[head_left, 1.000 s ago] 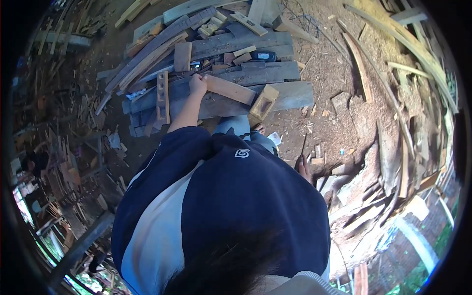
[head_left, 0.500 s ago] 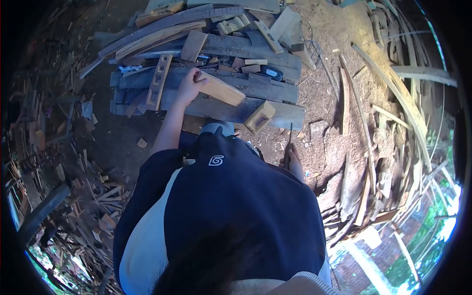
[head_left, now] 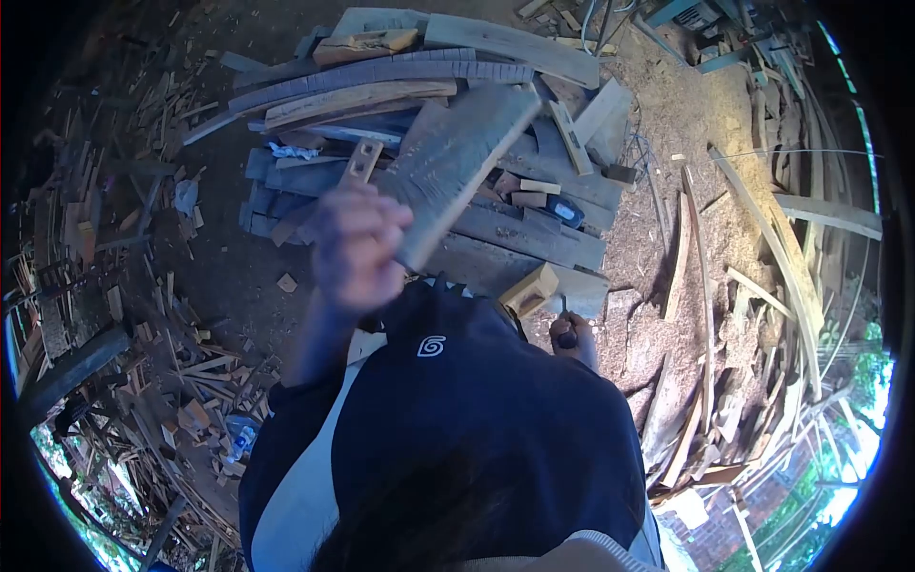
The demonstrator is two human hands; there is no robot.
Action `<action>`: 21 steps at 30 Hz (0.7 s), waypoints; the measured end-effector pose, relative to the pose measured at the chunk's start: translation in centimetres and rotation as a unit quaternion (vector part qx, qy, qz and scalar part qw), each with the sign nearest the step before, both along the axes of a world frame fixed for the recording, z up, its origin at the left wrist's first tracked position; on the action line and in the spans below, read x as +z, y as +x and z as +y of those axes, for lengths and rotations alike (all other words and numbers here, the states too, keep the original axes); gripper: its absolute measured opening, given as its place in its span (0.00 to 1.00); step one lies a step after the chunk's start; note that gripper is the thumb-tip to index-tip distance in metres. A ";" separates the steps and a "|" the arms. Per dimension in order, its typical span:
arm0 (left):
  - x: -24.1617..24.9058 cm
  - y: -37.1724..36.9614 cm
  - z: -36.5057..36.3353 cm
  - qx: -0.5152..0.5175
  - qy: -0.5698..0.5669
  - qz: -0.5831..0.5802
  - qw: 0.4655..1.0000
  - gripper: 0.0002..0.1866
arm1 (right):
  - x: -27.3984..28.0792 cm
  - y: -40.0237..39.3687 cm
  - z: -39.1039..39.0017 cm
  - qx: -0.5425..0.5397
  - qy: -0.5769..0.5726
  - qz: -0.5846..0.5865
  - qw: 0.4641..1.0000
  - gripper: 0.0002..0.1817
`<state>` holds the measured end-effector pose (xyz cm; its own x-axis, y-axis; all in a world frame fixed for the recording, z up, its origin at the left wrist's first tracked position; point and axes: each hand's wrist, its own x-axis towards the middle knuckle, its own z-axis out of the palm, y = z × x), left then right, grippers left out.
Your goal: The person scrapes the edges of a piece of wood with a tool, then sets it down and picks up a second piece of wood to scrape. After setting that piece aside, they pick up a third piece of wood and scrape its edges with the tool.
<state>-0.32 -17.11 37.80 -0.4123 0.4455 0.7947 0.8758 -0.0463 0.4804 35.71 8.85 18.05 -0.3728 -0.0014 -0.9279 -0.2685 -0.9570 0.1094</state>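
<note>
My left hand (head_left: 355, 246) is raised close to the camera and blurred, gripping one end of a flat wooden board (head_left: 457, 157) that slants up to the right. My right hand (head_left: 572, 334) hangs low by my right side, closed on a thin dark-handled tool (head_left: 564, 322) whose tip points up. Below them lies a stack of weathered planks (head_left: 515, 234) with small offcuts on top. A hollow wooden block (head_left: 530, 289) rests at the stack's near edge, just left of my right hand.
A slotted wooden piece (head_left: 360, 164) and a dark power tool (head_left: 568, 211) lie on the planks. Sawdust covers the ground (head_left: 658, 229) to the right, with curved wood strips (head_left: 782, 248) beyond. Scrap wood litters the left (head_left: 181, 381).
My left hand has lifted the board off the plank stack and brought it up toward the camera. My right hand stays low with the tool. The view has shifted.
</note>
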 end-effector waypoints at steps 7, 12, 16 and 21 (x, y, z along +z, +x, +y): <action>-0.6 -2.1 1.2 0.056 0.011 0.240 0.969 0.12 | -0.5 -1.1 -0.9 -0.151 -0.049 0.032 0.987 0.08; -0.8 -3.4 1.6 0.037 0.005 0.248 0.968 0.12 | -1.7 -0.3 0.7 -0.227 -0.093 0.059 0.968 0.10; -0.9 -3.1 1.7 0.030 0.004 0.246 0.969 0.12 | -1.4 -0.2 1.0 -0.083 -0.081 0.028 0.993 0.11; -2.3 -1.6 3.0 0.039 0.059 0.067 0.995 0.14 | 0.9 0.7 1.4 0.071 -0.022 -0.030 0.997 0.10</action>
<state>-1.92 -14.10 35.45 -0.3284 0.3169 0.8898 0.9348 -0.0256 0.3542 36.39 10.29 18.98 -0.3095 -0.0917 -0.9465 -0.1380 -0.9805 0.1401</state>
